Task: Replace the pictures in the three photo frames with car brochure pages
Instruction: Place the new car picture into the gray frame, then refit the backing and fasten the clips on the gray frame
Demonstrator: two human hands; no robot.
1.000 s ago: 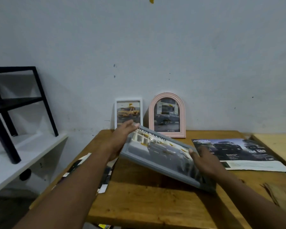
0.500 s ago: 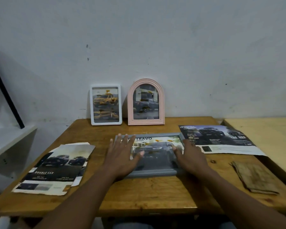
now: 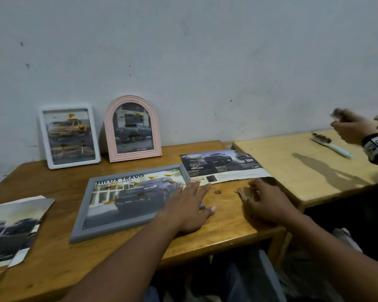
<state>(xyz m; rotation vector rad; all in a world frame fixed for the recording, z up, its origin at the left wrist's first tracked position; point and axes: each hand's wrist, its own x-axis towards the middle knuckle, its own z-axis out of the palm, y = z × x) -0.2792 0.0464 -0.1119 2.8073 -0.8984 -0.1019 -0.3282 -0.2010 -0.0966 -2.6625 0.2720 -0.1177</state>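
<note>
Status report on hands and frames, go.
Left hand open, flat on grey frame lying on table. Right hand on brown folded piece, grip unclear. White frame and pink arched frame upright at wall. Nothing blocking.

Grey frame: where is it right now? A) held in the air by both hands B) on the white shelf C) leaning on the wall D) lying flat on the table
D: the grey frame lies flat on the wooden table, the left hand at its right edge.
</note>
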